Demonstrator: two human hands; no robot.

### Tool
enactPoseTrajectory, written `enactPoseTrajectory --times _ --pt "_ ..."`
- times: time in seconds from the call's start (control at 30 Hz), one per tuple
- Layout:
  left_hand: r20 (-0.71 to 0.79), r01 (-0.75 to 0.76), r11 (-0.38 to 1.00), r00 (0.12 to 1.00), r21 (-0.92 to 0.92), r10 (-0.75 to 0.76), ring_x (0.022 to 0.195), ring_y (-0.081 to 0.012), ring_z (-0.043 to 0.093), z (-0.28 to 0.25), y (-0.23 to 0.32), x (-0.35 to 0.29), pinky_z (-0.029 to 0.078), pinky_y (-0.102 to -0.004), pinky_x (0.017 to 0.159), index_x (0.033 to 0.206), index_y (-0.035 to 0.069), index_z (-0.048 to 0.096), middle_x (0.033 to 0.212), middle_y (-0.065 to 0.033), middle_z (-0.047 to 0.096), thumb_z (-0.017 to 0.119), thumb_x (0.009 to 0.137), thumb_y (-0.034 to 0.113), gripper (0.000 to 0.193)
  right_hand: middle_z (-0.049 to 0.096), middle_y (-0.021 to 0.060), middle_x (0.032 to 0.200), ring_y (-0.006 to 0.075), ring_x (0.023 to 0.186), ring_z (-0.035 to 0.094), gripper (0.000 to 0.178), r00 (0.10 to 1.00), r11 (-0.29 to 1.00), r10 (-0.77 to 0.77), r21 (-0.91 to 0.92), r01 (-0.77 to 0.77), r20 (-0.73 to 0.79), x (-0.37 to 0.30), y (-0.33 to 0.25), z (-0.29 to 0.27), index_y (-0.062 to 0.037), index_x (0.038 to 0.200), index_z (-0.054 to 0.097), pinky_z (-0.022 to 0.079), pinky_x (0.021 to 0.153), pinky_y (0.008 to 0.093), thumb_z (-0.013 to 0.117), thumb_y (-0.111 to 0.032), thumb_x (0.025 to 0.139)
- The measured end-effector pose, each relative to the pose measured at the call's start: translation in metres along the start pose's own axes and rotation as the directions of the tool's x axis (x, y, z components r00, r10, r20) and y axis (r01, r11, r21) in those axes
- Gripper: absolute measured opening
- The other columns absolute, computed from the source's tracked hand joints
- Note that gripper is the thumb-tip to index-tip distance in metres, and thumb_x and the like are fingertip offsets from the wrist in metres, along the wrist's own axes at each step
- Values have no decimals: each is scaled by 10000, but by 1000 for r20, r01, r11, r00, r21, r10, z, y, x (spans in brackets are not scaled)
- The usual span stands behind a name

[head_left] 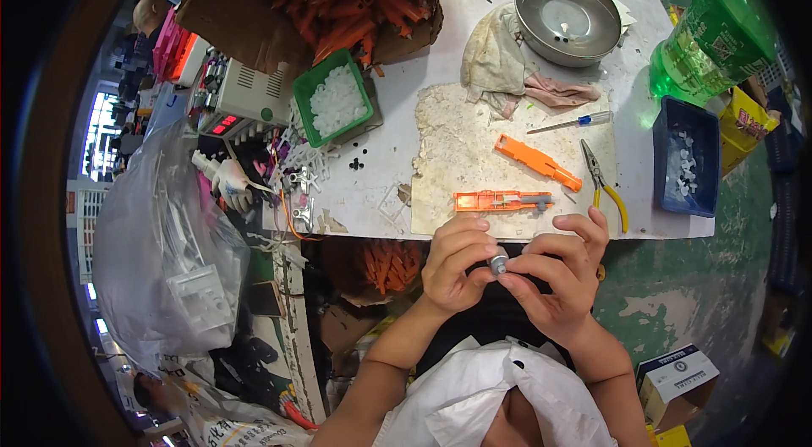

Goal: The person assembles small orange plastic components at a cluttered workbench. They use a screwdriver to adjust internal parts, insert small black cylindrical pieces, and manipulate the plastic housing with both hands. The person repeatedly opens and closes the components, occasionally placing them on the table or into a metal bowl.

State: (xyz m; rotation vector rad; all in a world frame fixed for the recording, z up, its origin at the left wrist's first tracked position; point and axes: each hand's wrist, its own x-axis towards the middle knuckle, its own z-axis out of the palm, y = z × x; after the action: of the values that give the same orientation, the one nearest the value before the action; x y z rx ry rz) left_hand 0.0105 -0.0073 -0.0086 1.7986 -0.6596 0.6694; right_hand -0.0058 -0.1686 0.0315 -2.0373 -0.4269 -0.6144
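Between the fingertips of both hands is a small grey cylindrical part (498, 263), held just off the table's front edge. My left hand (459, 263) pinches it from the left, and my right hand (559, 272) pinches it from the right. Just beyond them lies an open orange plastic housing (501, 201) with small grey and metal parts inside. A second orange housing piece (537, 162) rests behind it, apart from both hands. To the right are yellow-handled pliers (602, 189) and a screwdriver (584, 120) with a blue and clear handle.
A green tray (367, 106) of white pieces stands left, before a cardboard box (245, 11) of orange parts. A metal bowl (529, 11), a rag (491, 58), a blue bin (717, 161) and a green bottle (719, 32) stand around the worn work mat (440, 138).
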Motion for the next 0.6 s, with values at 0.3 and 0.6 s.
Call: enactPoseTrajectory --times 0.3,0.6 --pt "77 42 987 997 -153 -31 1010 -322 610 0 12 2 451 -474 931 1048 32 603 984 -120 647 554 951 311 300 594 -64 877 211 1061 464 164 999 999 -12 -34 13 36 -8 -12 -10 -206 835 695 215 1064 458 791 -244 709" --pt "81 65 974 996 -217 -48 988 -294 593 -1 21 -4 449 -484 945 1004 40 561 943 -118 626 492 986 322 292 565 -46 926 221 1099 431 206 998 1000 10 -10 -9 64 -17 -21 -14 -216 835 672 227 1049 467 808 -279 695"
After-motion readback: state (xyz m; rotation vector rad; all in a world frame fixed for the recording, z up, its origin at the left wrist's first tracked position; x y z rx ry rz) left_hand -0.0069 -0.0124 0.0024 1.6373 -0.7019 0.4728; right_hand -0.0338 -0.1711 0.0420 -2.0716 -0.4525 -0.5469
